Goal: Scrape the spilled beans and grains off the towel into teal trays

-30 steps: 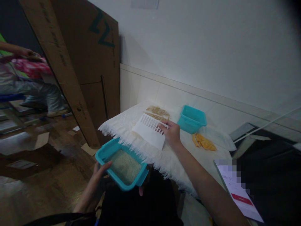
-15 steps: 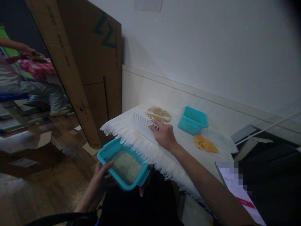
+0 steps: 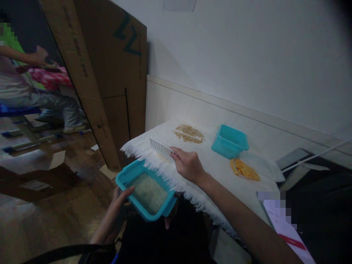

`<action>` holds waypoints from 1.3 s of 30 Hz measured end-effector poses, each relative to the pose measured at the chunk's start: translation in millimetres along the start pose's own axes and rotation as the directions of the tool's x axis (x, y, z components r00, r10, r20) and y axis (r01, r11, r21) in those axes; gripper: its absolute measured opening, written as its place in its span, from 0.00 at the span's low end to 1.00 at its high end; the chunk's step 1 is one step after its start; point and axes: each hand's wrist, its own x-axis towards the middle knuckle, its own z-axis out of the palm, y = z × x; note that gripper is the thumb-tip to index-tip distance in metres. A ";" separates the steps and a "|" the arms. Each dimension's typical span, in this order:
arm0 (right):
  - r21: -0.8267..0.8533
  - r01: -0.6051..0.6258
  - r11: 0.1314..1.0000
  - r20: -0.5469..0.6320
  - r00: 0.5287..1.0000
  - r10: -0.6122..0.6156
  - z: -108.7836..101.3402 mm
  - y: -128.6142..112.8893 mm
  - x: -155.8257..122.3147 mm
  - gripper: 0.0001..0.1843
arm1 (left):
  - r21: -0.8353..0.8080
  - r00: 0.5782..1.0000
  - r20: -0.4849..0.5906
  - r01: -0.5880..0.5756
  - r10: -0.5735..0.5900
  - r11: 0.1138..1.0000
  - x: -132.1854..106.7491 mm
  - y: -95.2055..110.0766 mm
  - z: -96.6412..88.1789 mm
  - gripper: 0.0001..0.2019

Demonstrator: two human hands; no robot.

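My left hand grips a turquoise plastic container by its left side, thumb over the rim. Pale, rice-like grains cover the container's bottom. It is held just under the fringed edge of a white cloth on the table. In my right hand is a white comb-like plastic piece with a row of slots, tilted up on edge over the cloth. Below it lies a faint patch of pale grains. Tan grains lie farther back in two bands.
A second turquoise container stands at the back right. Beside it are an orange-yellow bundle and a clear lid-like sheet. A tall cardboard box rises at left, with a seated person beyond it.
My right hand has lifted and tilted the white comb-like piece from nearly flat to on edge. The left hand still holds the container in about the same place. The view has shifted slightly.
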 end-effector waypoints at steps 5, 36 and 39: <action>-0.045 0.031 0.998 0.001 1.000 -0.031 4.4 -1.4 0.7 0.17 | 0.020 1.000 -0.016 -0.005 0.005 1.000 -0.3 -0.3 0.1 0.37; 0.042 0.208 0.977 -0.223 0.955 -0.194 -64.2 -62.2 -63.9 0.21 | 0.048 0.999 0.050 0.014 -0.016 0.999 19.8 9.2 -1.7 0.41; -0.053 0.163 0.985 -0.248 0.953 -0.172 -58.1 -46.8 -55.2 0.17 | 0.040 0.999 0.034 0.001 -0.002 0.999 22.3 9.0 -2.1 0.41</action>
